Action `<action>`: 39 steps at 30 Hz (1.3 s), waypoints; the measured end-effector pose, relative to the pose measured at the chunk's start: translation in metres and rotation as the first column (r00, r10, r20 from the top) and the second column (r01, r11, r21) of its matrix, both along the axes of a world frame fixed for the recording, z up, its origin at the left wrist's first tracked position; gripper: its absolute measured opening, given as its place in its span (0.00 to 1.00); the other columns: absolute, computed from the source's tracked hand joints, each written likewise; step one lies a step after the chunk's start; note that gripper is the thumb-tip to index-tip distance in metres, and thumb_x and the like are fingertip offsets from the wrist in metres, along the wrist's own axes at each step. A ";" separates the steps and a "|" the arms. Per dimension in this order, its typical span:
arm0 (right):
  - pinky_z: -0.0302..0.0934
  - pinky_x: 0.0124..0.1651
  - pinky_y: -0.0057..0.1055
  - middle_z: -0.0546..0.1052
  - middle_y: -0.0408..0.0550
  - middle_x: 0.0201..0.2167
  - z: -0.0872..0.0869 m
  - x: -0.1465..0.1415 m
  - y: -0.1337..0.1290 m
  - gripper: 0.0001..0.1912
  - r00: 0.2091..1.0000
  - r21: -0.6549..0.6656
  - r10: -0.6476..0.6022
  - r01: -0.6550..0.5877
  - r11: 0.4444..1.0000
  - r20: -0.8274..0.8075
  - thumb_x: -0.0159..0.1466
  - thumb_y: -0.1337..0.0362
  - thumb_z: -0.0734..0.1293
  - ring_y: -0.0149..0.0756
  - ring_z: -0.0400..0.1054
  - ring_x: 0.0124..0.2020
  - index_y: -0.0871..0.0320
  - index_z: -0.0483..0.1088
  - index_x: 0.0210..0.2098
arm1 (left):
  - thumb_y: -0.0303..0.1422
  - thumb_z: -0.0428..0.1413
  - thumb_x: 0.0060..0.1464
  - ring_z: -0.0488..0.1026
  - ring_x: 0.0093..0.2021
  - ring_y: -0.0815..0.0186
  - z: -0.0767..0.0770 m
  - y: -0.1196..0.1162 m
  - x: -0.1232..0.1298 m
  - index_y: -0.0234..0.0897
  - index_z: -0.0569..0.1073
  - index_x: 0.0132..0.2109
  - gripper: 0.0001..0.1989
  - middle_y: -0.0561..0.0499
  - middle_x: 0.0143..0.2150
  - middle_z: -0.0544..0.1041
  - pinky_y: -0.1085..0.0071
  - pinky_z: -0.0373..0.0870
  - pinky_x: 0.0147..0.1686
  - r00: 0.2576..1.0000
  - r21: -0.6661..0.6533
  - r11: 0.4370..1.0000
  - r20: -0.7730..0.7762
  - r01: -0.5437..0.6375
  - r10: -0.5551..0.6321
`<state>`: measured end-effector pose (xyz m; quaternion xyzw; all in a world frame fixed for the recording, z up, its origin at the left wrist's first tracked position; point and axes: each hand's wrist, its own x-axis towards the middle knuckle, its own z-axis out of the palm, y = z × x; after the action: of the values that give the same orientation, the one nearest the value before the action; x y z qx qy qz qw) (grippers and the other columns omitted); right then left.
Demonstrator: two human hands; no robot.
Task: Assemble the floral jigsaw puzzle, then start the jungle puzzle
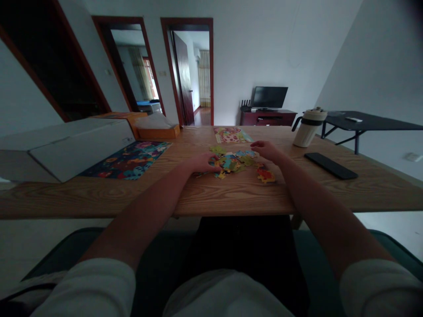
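Loose jigsaw puzzle pieces (234, 164) in green, yellow and blue lie in a pile on the wooden table (228, 198). At the pile's left edge rests my left hand (205, 163), its thumb and fingers apart around some pieces. My right hand (267, 151) is over the far right side of the pile, fingers stretched forward and slightly bent, with nothing visible in them. Nearer to me, below the right hand, lie red and orange puzzle pieces (265, 175). Beyond the pile is a flat printed picture sheet (228, 134) in red and cream.
On the left, a white box (82, 147) stands beside a dark colourful picture sheet (130, 160) and an orange tissue box (158, 131). To the right are a cream jug (306, 130) with a black handle and a black phone-like slab (330, 165).
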<state>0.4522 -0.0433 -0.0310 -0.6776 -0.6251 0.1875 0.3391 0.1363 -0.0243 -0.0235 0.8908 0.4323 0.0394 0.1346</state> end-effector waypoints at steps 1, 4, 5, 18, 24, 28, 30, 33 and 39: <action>0.69 0.47 0.32 0.83 0.59 0.47 -0.002 0.005 0.002 0.14 0.999 -0.040 -0.040 0.041 0.998 0.033 0.70 0.66 0.67 0.40 0.76 0.42 0.65 0.78 0.52 | 0.57 0.60 0.54 0.71 0.63 0.52 0.002 -0.001 0.000 0.42 0.72 0.64 0.37 0.45 0.67 0.72 0.63 0.65 0.62 1.000 0.006 1.000 -0.011 0.001 -0.001; 0.69 0.38 0.32 0.83 0.58 0.42 -0.007 0.013 0.006 0.17 0.986 -0.163 -0.069 0.093 0.982 0.149 0.69 0.64 0.69 0.40 0.76 0.35 0.65 0.78 0.55 | 0.57 0.58 0.57 0.70 0.64 0.52 0.005 -0.008 0.004 0.39 0.71 0.65 0.36 0.42 0.67 0.72 0.63 0.64 0.64 0.999 0.044 0.998 -0.021 0.039 -0.038; 0.69 0.36 0.32 0.83 0.58 0.41 -0.009 0.014 0.006 0.17 0.983 -0.178 -0.057 0.088 0.980 0.173 0.68 0.64 0.69 0.40 0.75 0.33 0.64 0.78 0.55 | 0.57 0.57 0.58 0.68 0.66 0.52 0.005 -0.012 0.007 0.39 0.70 0.66 0.37 0.42 0.69 0.70 0.62 0.61 0.66 0.998 0.070 0.996 -0.015 0.056 -0.055; 0.71 0.45 0.31 0.84 0.52 0.43 -0.003 -0.034 -0.014 0.11 0.950 -0.127 0.312 -0.308 0.943 0.008 0.68 0.65 0.69 0.38 0.76 0.40 0.59 0.80 0.48 | 0.63 0.47 0.63 0.49 0.76 0.40 -0.016 -0.025 0.036 0.55 0.55 0.76 0.40 0.46 0.79 0.53 0.38 0.45 0.70 0.978 0.145 0.978 -0.162 0.152 -0.128; 0.72 0.41 0.33 0.83 0.53 0.42 0.005 -0.031 -0.018 0.14 0.922 -0.127 0.346 -0.369 0.921 -0.175 0.67 0.62 0.71 0.36 0.75 0.35 0.59 0.78 0.52 | 0.63 0.53 0.59 0.62 0.70 0.44 -0.008 -0.014 0.023 0.50 0.63 0.73 0.41 0.45 0.73 0.65 0.49 0.56 0.68 0.986 0.178 0.976 -0.130 0.129 -0.107; 0.72 0.50 0.40 0.82 0.57 0.48 0.017 -0.012 -0.015 0.14 0.961 -0.022 0.277 -0.277 0.961 0.003 0.69 0.61 0.69 0.42 0.77 0.44 0.59 0.78 0.51 | 0.65 0.53 0.58 0.60 0.71 0.41 -0.009 -0.008 0.020 0.50 0.65 0.72 0.42 0.45 0.75 0.62 0.42 0.53 0.69 0.988 0.206 0.975 -0.144 0.089 -0.059; 0.69 0.58 0.45 0.81 0.59 0.52 0.017 -0.002 -0.021 0.16 0.952 -0.001 0.260 -0.263 0.965 0.159 0.69 0.57 0.69 0.47 0.76 0.50 0.58 0.78 0.53 | 0.67 0.51 0.56 0.54 0.73 0.36 -0.012 -0.005 0.019 0.52 0.62 0.73 0.45 0.44 0.77 0.57 0.36 0.48 0.69 0.988 0.206 0.978 -0.155 0.032 0.000; 0.56 0.70 0.50 0.74 0.59 0.64 -0.001 0.009 -0.041 0.24 0.880 -0.011 0.274 -0.293 0.956 0.389 0.71 0.50 0.65 0.54 0.66 0.66 0.56 0.74 0.60 | 0.71 0.47 0.55 0.44 0.76 0.31 -0.017 0.000 0.019 0.56 0.54 0.76 0.49 0.44 0.80 0.49 0.28 0.42 0.67 0.986 0.149 0.987 -0.151 -0.054 0.077; 0.42 0.76 0.53 0.61 0.53 0.74 -0.050 0.010 -0.049 0.29 0.809 -0.127 0.312 -0.289 0.949 0.499 0.74 0.49 0.57 0.54 0.45 0.77 0.51 0.65 0.70 | 0.73 0.45 0.53 0.46 0.75 0.31 -0.021 0.006 0.021 0.55 0.53 0.77 0.52 0.41 0.79 0.51 0.29 0.46 0.66 0.988 0.106 0.991 -0.120 -0.087 0.099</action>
<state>0.4618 -0.0919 -0.0809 -0.6029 -0.7873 0.0655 0.1113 0.1572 -0.0187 -0.0441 0.8759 0.4785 0.0115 0.0602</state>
